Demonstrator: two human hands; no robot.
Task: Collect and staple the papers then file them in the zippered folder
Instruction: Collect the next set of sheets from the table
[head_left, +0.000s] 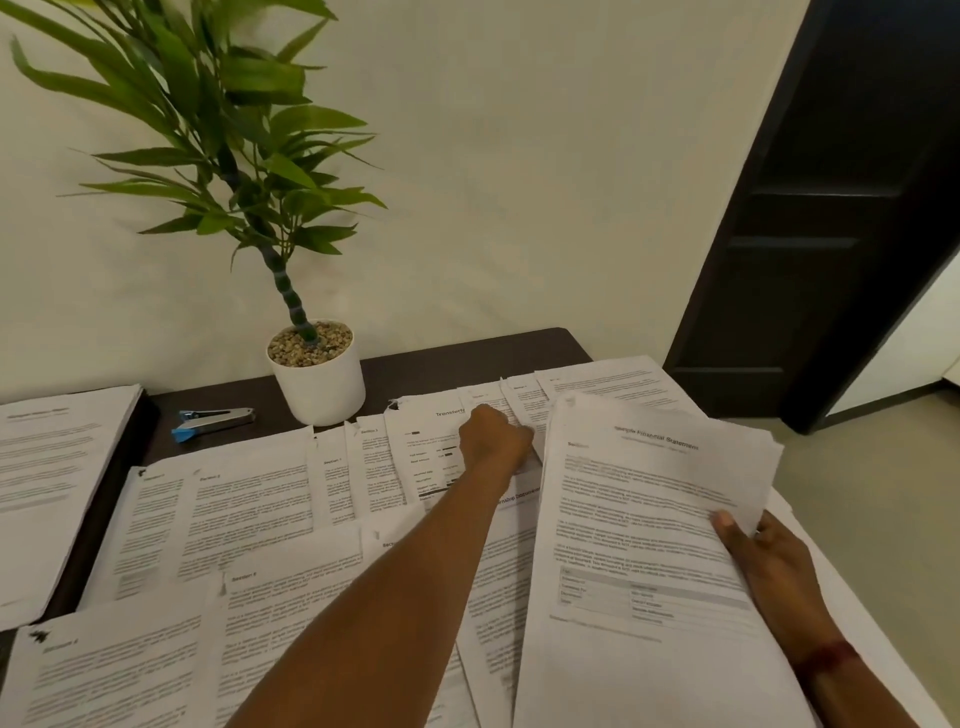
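On the dark table (457, 361): printed sheets (234, 509) spread in overlapping rows, one collected stack (639, 519) in hand.

The right hand (769, 556) grips the stack at its right edge, thumb on top, above the table's right side. The left hand (493, 436) reaches to the far middle sheets, fingers curled; whether it grasps one cannot be told. Bare tabletop shows only along the far edge, around the stapler (213, 420) and a white pot (324, 389) holding pebbles (311, 345) and a plant (223, 130). A separate pile (47, 483) lies far left.

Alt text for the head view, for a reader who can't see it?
The right hand holds a stack of papers while the left hand reaches among loose sheets covering a dark table. A stapler and potted plant sit at the back.
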